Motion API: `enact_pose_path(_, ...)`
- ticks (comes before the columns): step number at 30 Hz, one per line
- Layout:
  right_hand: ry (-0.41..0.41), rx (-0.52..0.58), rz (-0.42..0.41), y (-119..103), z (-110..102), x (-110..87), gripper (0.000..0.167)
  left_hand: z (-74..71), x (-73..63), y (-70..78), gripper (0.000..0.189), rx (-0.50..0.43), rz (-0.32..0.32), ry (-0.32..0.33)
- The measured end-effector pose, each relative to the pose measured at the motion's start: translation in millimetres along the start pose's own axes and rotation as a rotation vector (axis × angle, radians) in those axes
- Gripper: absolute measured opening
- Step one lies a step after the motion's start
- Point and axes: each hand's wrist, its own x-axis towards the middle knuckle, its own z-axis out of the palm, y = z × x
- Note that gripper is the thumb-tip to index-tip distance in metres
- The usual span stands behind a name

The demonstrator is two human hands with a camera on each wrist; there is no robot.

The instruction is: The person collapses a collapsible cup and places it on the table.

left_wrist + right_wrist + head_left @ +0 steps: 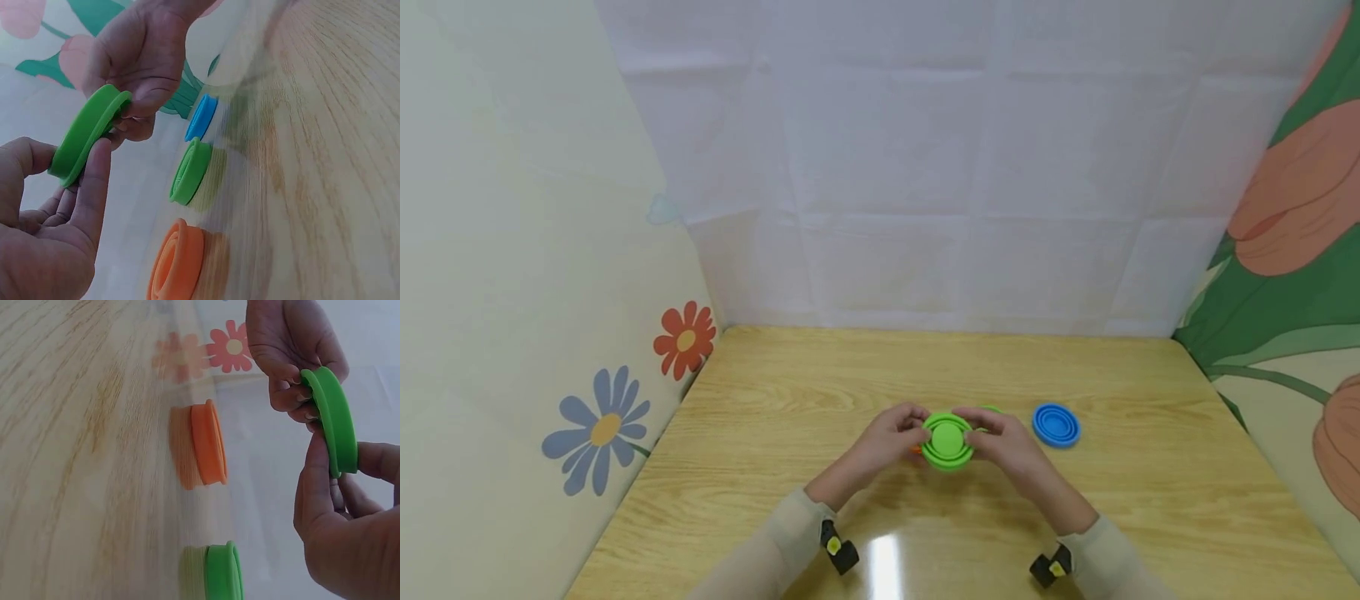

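A green collapsible cup, folded flat into concentric rings, is held up over the table by both hands. My left hand pinches its left edge between thumb and fingers, and my right hand grips the opposite edge the same way. From the left wrist view, the held cup stands tilted, clear of the tabletop. Beyond it on the table lie a second green cup and an orange cup, both folded flat. The hands hide most of these two in the head view.
A blue folded cup lies on the wooden table to the right of my right hand. A white cloth hangs along the back edge. Flower-patterned panels border the sides.
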Motion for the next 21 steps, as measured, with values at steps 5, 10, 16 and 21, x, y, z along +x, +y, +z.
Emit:
enact_pose_path(5,-0.044,0.102,0.020,-1.0,-5.0,0.9,0.048,-1.8,1.7,1.4,0.038,-0.072,-0.027,-0.039)
enact_pose_path(10,-0.056,0.142,0.035,-7.5,-8.2,1.9,0.052,-2.9,0.9,9.0,0.043,-0.086,-0.055,-0.054)
enact_pose_path(16,-0.050,0.164,0.078,-11.2,-10.6,2.4,0.051,-2.4,2.4,10.8,0.044,-0.123,-0.065,-0.071)
enact_pose_path(21,-0.055,0.175,0.097,-10.9,-10.2,3.6,0.046,-4.9,6.0,7.0,0.042,-0.136,-0.071,-0.092)
